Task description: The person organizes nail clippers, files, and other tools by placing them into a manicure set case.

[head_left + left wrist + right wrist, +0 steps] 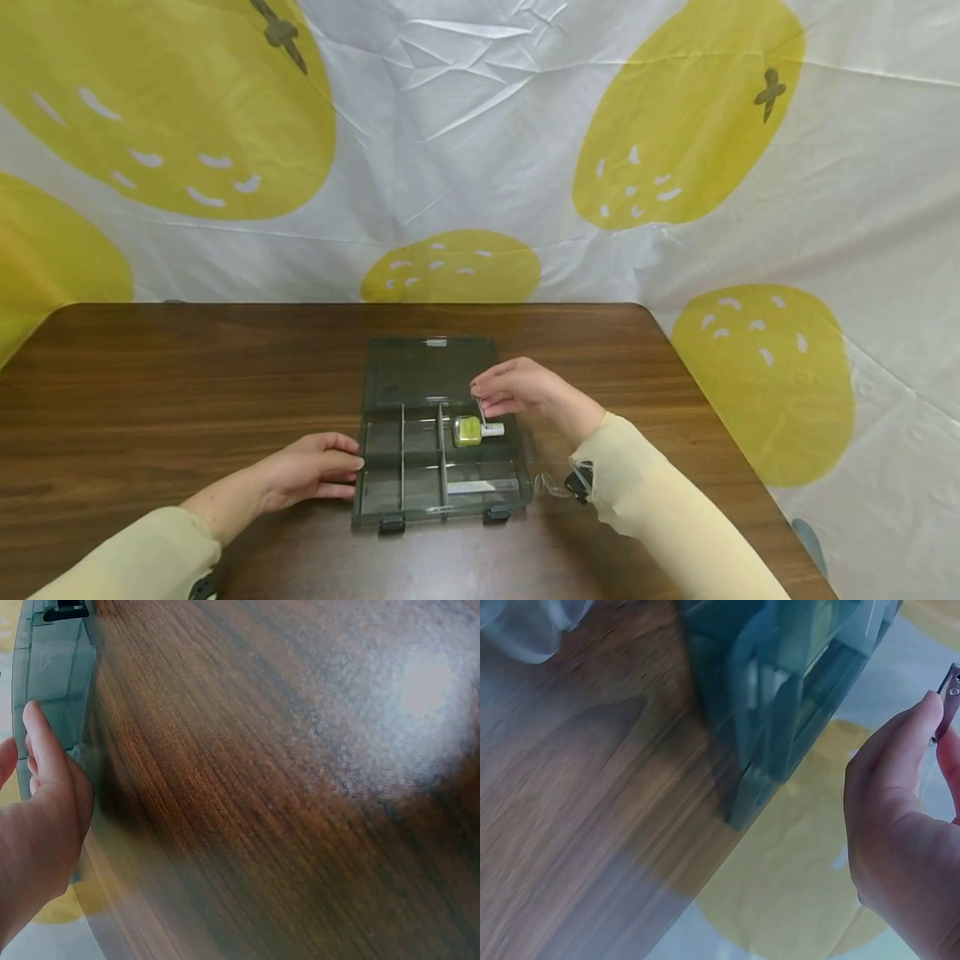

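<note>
A translucent dark-grey divided box (pixel 382 497) lies on the table with its lid (pixel 429 371) folded back. My right hand (pixel 528 390) is above the box's right side and pinches a small silver nail clipper (pixel 950 705) between thumb and fingers. Below it, a bottle of yellow-green nail polish (pixel 468 432) with a white cap lies on its side in the right compartment. A flat pale strip (pixel 482 486) lies in the front right compartment. At the box's left edge, my left hand (pixel 311 471) rests its extended fingers against the side wall.
The box stands on a brown wood-grain table (pixel 187 375). Clear plastic pieces (pixel 551 484) lie by its right front corner, near the right sleeve. A white cloth (pixel 465 150) with yellow fruit prints hangs behind the table.
</note>
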